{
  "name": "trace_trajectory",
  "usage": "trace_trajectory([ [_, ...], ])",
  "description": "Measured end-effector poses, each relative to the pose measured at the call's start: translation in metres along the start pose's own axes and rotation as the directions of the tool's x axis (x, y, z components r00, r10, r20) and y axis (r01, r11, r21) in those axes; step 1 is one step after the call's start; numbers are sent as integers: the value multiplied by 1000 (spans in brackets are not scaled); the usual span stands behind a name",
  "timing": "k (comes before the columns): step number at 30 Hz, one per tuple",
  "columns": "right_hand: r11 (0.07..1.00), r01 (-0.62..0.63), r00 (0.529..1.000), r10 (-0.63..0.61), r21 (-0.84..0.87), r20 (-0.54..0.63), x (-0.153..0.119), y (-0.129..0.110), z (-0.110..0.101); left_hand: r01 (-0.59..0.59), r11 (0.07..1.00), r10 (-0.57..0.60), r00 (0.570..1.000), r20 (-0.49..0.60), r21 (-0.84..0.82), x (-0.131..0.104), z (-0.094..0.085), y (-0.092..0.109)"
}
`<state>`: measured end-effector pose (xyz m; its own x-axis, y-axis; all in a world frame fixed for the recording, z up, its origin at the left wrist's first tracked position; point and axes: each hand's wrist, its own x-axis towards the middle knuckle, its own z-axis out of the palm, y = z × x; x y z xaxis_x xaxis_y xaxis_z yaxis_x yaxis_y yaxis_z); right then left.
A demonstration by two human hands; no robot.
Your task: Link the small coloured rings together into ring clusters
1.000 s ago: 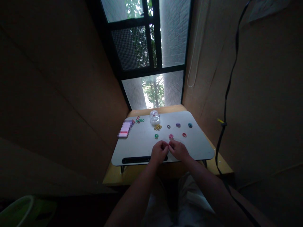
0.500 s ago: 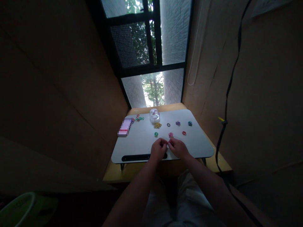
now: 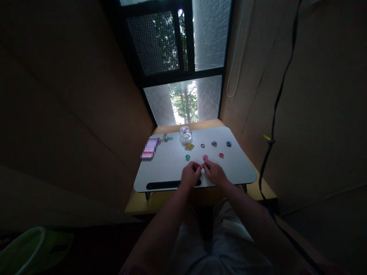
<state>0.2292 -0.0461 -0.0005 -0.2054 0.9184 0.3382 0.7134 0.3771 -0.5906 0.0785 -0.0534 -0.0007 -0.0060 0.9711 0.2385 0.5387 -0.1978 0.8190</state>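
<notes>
Above the front half of a small white folding table (image 3: 160, 168), my left hand (image 3: 190, 173) and my right hand (image 3: 213, 172) meet with fingertips pinched. Between them is a small pink ring (image 3: 201, 166), mostly covered by the fingers; it looks like a small elastic band. Just beyond the fingertips lies a pile of pink rings (image 3: 205, 157). Near it are a green pile (image 3: 187, 157) and a red pile (image 3: 221, 155). Farther back sit yellow rings (image 3: 189, 146), a dark ring (image 3: 202, 145), a purple pile (image 3: 214, 143) and a teal pile (image 3: 228, 143).
A clear plastic jar (image 3: 185, 135) stands at the back edge. Linked coloured rings (image 3: 167, 138) lie at the back left beside a blurred-out phone-like rectangle (image 3: 150, 149). A black slot (image 3: 163, 185) runs along the front edge. A black strap (image 3: 271, 141) hangs at the right.
The camera view has tilted slightly down, so the table appears higher. My hands stay together, and a little more of the pink ring shows between the fingertips.
</notes>
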Motion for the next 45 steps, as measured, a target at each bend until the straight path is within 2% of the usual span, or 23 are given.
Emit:
trace_trajectory([
  [18,999,30,999,-29,38,-30,-1,0,0,12,1000,-12,1000,-9,3,-2,-2,8],
  [31,999,24,999,-24,21,-22,0,0,1,-22,1000,22,1000,11,-2,-4,-2,5],
  [37,999,27,999,-27,21,-33,0,0,1,3,999,-2,999,43,-38,-4,-3,4],
  [45,999,24,999,-23,48,-27,0,-1,-1,-2,999,3,1000,23,-45,-4,-4,6],
])
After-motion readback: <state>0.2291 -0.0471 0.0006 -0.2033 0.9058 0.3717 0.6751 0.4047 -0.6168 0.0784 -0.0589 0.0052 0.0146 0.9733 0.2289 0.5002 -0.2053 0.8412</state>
